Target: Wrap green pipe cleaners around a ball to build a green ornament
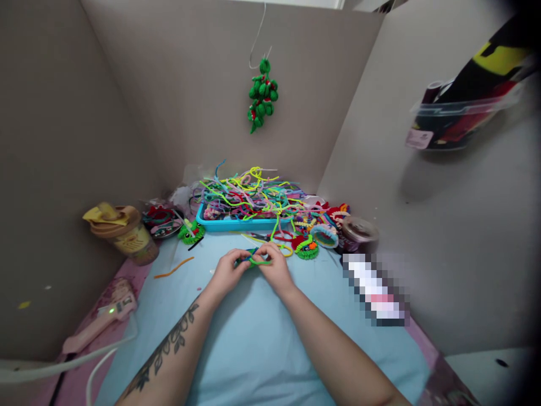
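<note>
Green pipe cleaner (258, 260) pinched by your left hand (228, 272) and right hand (276, 269); partly bent, shape unfinished, tray (236, 224) stock remaining.

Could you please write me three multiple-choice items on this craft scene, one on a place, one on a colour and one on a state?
1. Where does the teal tray of pipe cleaners stand?
A. beyond the hands, by the back wall
B. under the left forearm
C. on the floor

2. What colour is the pipe cleaner piece between the hands?
A. white
B. mostly green
C. black

3. How do the left hand and right hand stand?
A. both flat and empty
B. one raised to the wall
C. both pinching the piece together

Answers:
1 A: the tray sits past the hands at the far edge of the blue cloth.
2 B: green strands show between the fingers.
3 C: both hands close on the one piece.
</note>
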Demonstrator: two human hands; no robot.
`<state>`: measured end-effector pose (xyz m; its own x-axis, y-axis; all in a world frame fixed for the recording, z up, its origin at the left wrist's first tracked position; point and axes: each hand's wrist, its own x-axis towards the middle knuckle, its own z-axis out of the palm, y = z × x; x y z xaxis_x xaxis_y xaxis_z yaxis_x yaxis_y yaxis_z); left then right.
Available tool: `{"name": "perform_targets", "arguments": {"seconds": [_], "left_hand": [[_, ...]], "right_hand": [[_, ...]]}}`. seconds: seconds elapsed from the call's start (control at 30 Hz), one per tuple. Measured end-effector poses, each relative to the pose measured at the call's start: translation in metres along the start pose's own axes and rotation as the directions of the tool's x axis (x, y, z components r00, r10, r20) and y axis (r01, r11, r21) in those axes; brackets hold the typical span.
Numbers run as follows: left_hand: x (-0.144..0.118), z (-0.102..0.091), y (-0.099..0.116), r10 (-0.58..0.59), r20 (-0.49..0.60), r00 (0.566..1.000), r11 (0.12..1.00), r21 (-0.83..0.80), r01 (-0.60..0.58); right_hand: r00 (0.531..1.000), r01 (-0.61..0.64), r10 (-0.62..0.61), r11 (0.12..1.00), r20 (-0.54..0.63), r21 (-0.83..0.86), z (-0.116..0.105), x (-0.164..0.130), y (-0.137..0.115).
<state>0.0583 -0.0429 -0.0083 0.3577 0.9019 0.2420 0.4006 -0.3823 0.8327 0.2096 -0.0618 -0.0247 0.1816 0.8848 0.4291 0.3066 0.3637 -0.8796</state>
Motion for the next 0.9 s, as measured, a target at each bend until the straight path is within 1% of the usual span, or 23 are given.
{"name": "perform_targets", "arguments": {"seconds": [0.1, 0.2, 0.27, 0.37, 0.43, 0.53, 0.6, 0.7, 0.8, 0.9], "left_hand": [[0.000, 0.001, 0.000, -0.015, 0.008, 1.000, 1.000, -0.012, 0.015], [0.000, 0.001, -0.001, -0.036, 0.000, 0.999, 0.999, -0.020, 0.036], [0.000, 0.002, -0.002, -0.074, -0.006, 0.997, 0.996, -0.042, 0.073], [0.000, 0.003, -0.003, -0.134, 0.022, 0.991, 0.987, -0.090, 0.135], [0.000, 0.003, -0.004, -0.135, 0.028, 0.990, 0.985, -0.105, 0.137], [-0.001, 0.001, -0.004, -0.072, 0.002, 0.997, 0.995, -0.075, 0.072], [-0.002, -0.001, -0.004, -0.007, 0.001, 1.000, 1.000, 0.008, 0.007], [-0.003, -0.006, -0.004, 0.094, 0.044, 0.995, 0.980, 0.171, -0.100], [-0.003, -0.010, -0.002, 0.163, 0.099, 0.982, 0.952, 0.247, -0.183], [-0.003, -0.012, 0.000, 0.198, 0.123, 0.973, 0.943, 0.247, -0.223]], "right_hand": [[1.000, -0.004, 0.004, 1.000, -0.007, 0.003, -0.001, 0.000, -0.003], [1.000, 0.008, -0.008, 1.000, 0.012, -0.002, -0.001, 0.000, -0.003], [1.000, 0.019, -0.018, 1.000, 0.024, -0.020, -0.001, -0.001, -0.001], [0.999, 0.041, -0.039, 0.998, 0.037, -0.041, 0.000, -0.001, 0.003], [0.996, 0.067, -0.064, 0.996, 0.057, -0.062, 0.000, -0.001, 0.006], [0.989, 0.126, -0.110, 0.977, 0.099, -0.175, -0.003, 0.000, 0.009], [0.978, 0.182, -0.146, 0.944, 0.148, -0.273, -0.008, 0.001, 0.008], [0.950, 0.278, -0.196, 0.886, 0.243, -0.372, -0.014, 0.003, 0.006], [0.913, 0.366, -0.246, 0.845, 0.326, -0.389, -0.018, 0.004, 0.005], [0.877, 0.431, -0.305, 0.842, 0.372, -0.325, -0.018, 0.005, 0.006]]}}
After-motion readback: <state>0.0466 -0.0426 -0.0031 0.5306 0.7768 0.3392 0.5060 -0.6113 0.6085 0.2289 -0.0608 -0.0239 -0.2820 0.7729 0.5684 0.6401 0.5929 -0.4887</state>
